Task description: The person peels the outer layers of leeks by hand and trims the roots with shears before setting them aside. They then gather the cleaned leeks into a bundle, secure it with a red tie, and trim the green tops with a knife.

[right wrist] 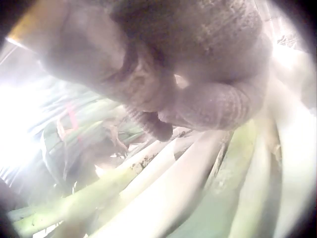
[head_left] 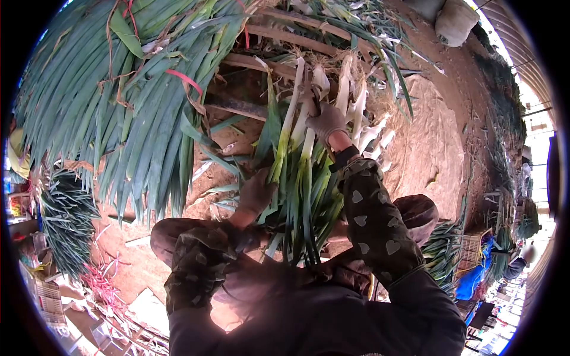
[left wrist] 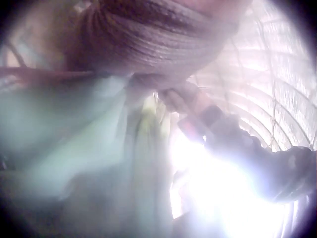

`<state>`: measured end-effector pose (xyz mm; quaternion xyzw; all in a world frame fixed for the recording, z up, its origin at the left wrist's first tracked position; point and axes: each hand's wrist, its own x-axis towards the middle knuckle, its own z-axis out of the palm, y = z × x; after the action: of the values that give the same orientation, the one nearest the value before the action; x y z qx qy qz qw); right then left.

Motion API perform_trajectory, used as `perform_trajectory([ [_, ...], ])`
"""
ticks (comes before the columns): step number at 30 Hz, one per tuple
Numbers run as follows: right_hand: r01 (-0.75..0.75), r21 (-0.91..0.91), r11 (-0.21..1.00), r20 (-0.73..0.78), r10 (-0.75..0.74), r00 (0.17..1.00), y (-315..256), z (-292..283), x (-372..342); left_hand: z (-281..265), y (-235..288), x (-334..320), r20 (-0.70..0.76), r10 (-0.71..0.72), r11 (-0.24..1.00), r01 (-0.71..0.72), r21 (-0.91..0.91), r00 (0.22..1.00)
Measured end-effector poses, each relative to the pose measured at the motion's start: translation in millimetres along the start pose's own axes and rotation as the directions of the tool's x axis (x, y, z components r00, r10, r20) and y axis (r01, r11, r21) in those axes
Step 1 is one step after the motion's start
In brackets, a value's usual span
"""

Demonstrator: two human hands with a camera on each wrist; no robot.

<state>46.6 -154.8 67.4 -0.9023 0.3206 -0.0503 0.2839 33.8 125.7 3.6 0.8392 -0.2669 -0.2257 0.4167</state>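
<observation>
Several leeks point(head_left: 295, 127) lie fanned out before the person, white root ends away from the body and green leaves toward the lap. The gloved left hand point(head_left: 256, 193) grips leaves at the left side; in the left wrist view its glove point(left wrist: 153, 37) is blurred above pale green leaves point(left wrist: 94, 144). Over the white stalks, the gloved right hand point(head_left: 327, 123) has curled fingers round a narrow dark thing point(head_left: 308, 89), whose kind I cannot tell. The right wrist view shows the curled glove point(right wrist: 198, 79) just above the white and green stalks point(right wrist: 168, 191).
A large heap of leeks point(head_left: 119, 107) with red ties fills the upper left. Wooden bars point(head_left: 249, 62) lie beyond the stalks, and a pale sheet point(head_left: 430, 148) covers ground to the right. A wicker basket point(head_left: 472, 249) and blue cloth point(head_left: 470, 282) are at the lower right.
</observation>
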Motion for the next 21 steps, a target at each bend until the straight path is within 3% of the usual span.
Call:
perform_trajectory([
  [5, 0.014, 0.047, 0.999, 0.120, -0.020, 0.993, 4.5, -14.0, -72.2, -2.5, 4.9, 4.8, -0.047, -0.007, 0.993, 0.013, 0.120, 0.999],
  [9, 0.072, 0.132, 0.989, 0.246, -0.103, 0.964, 14.7, -28.9, -173.7, -5.3, 7.5, 10.0, -0.158, 0.119, 0.973, -0.083, 0.215, 0.980],
  [13, 0.029, 0.140, 0.990, 0.278, -0.067, 0.958, 24.0, -40.1, -265.8, -6.9, 16.9, 7.3, -0.119, 0.098, 0.949, -0.057, 0.309, 0.988],
  [16, 0.134, 0.157, 0.978, 0.264, -0.172, 0.949, 39.2, -44.2, -302.4, 0.3, 22.1, 4.6, -0.091, 0.044, 0.957, -0.016, 0.289, 0.995],
  [17, 0.179, 0.170, 0.969, 0.250, -0.218, 0.943, 44.3, -45.0, -311.2, 3.1, 21.9, 2.7, -0.060, 0.090, 0.948, -0.067, 0.311, 0.994],
  [21, 0.060, 0.186, 0.981, 0.221, -0.102, 0.970, 51.5, -60.1, -325.1, 6.9, 27.8, -4.4, 0.127, 0.128, 0.922, -0.165, 0.349, 0.984],
])
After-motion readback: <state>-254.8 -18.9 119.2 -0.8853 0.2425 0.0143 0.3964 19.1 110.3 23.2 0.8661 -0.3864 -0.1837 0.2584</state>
